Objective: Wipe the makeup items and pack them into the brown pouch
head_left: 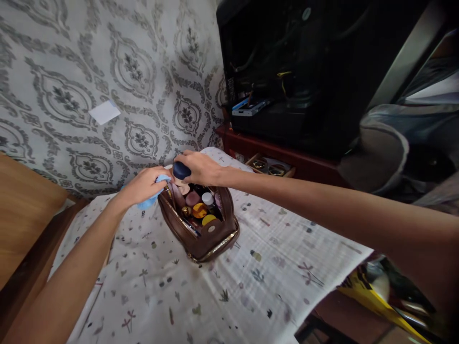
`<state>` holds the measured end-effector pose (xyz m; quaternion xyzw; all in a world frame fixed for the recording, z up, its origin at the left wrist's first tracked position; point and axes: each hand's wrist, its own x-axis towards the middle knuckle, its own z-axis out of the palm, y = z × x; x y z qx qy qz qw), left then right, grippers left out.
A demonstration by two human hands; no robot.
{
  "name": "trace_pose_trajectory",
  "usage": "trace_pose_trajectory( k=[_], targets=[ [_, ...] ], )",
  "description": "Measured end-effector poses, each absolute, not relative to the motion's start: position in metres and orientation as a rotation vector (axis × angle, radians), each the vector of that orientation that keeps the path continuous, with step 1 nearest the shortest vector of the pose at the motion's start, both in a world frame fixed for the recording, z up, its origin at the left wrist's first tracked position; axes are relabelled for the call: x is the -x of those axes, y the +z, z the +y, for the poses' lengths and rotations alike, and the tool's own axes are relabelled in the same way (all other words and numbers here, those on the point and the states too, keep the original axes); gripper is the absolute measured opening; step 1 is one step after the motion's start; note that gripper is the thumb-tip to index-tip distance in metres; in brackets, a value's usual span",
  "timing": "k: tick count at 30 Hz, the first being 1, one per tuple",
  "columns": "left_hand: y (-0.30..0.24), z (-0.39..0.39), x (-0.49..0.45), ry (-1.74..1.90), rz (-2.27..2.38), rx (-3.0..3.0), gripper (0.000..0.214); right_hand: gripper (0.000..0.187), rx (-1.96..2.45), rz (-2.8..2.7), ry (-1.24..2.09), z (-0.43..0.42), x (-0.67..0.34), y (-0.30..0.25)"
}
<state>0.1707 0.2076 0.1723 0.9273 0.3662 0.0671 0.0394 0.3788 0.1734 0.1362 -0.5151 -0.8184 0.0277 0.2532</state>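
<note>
A brown zip-top bag (208, 246) lies open on a patterned white cloth (247, 291). Inside it are a pinkish round item (192, 198), a white-capped container (207, 198), an amber round item (200, 210) and a yellow one (209, 220). My right hand (201, 167) grips a dark blue rounded object (181, 170) over the bag's far end; its exact kind is unclear. At the bag's far left corner, my left hand (141, 185) is closed on a light blue cloth (148, 201). Both hands are close together, and the fingertips are partly hidden.
Behind stands a patterned wall with a white switch plate (104, 112). A large black television (304, 81) is at the right, above a red-brown stand (247, 143). A small box with glasses (272, 166) sits behind my right forearm. A yellow bag (380, 303) lies at lower right.
</note>
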Motion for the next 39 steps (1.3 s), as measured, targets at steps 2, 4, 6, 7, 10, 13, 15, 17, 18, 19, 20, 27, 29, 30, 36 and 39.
trace_pose_trajectory(
  k=[2,4,6,7,10,13,15,17,18,19,20,27,29,30,36,39],
  targets=[
    [0.171,0.207,-0.168,0.229,1.096,-2.844,0.034,0.043,1.408,-2.308,0.018,0.181,-0.373,0.138],
    [0.171,0.206,-0.166,0.233,1.058,-2.851,0.034,0.042,1.424,-2.380,-0.035,0.189,-0.369,0.138],
    [0.171,0.206,-0.165,0.225,1.059,-2.849,0.033,0.042,1.448,-2.459,-0.078,0.199,-0.365,0.139],
    [0.171,0.205,-0.165,0.224,1.071,-2.845,0.034,0.043,1.457,-2.500,-0.103,0.204,-0.363,0.138],
    [0.171,0.205,-0.166,0.231,1.091,-2.840,0.035,0.046,1.431,-2.616,-0.173,0.219,-0.356,0.133],
    [0.169,0.206,-0.168,0.256,1.074,-2.841,0.037,0.052,1.381,-2.675,-0.207,0.230,-0.346,0.121],
    [0.168,0.207,-0.169,0.284,1.077,-2.830,0.039,0.057,1.379,-2.674,-0.231,0.234,-0.340,0.112],
    [0.166,0.208,-0.169,0.310,1.088,-2.817,0.040,0.060,1.385,-2.660,-0.253,0.235,-0.337,0.106],
    [0.166,0.208,-0.168,0.322,1.095,-2.811,0.040,0.060,1.381,-2.661,-0.257,0.236,-0.337,0.104],
    [0.165,0.208,-0.168,0.332,1.099,-2.808,0.040,0.061,1.362,-2.669,-0.256,0.236,-0.337,0.103],
    [0.165,0.208,-0.168,0.338,1.100,-2.807,0.040,0.062,1.327,-2.682,-0.254,0.236,-0.338,0.102],
    [0.165,0.203,-0.166,0.363,1.117,-2.813,0.038,0.066,1.300,-2.705,-0.225,0.246,-0.341,0.100],
    [0.165,0.201,-0.166,0.371,1.116,-2.802,0.038,0.065,1.316,-2.697,-0.241,0.247,-0.339,0.099],
    [0.165,0.201,-0.166,0.384,1.110,-2.800,0.037,0.063,1.327,-2.695,-0.248,0.248,-0.338,0.098],
    [0.163,0.187,-0.158,0.633,1.126,-2.800,0.040,0.065,1.400,-2.711,-0.280,0.243,-0.333,0.100],
    [0.162,0.171,-0.146,0.860,1.236,-2.735,0.041,0.059,1.375,-2.734,-0.299,0.237,-0.335,0.107]
  ],
)
